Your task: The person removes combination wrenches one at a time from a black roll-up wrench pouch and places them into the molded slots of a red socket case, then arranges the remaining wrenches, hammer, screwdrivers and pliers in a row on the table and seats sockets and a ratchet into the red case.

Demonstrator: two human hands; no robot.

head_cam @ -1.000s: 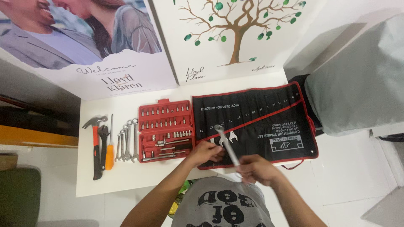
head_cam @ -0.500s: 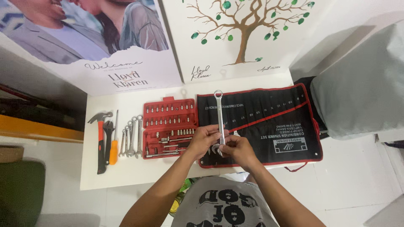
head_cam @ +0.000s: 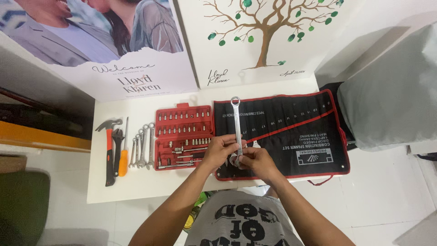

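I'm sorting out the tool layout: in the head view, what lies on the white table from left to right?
Hammer → screwdriver with orange handle → row of loose spanners → red socket set case → black spanner roll.

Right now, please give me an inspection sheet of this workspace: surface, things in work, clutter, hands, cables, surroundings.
Surface: white rectangular table, mostly covered by tools.
Job's things: long silver combination spanner, ring end pointing away from the person, over the black fabric tool roll with red edging.
Clutter: open red plastic socket case; row of small silver spanners; hammer with orange and black handle; orange-handled screwdriver.
Hands: left hand and right hand both grip the spanner's near end.
Cables: nothing seen.
Surroundings: two printed boards leaning behind the table; grey cushioned seat at right.
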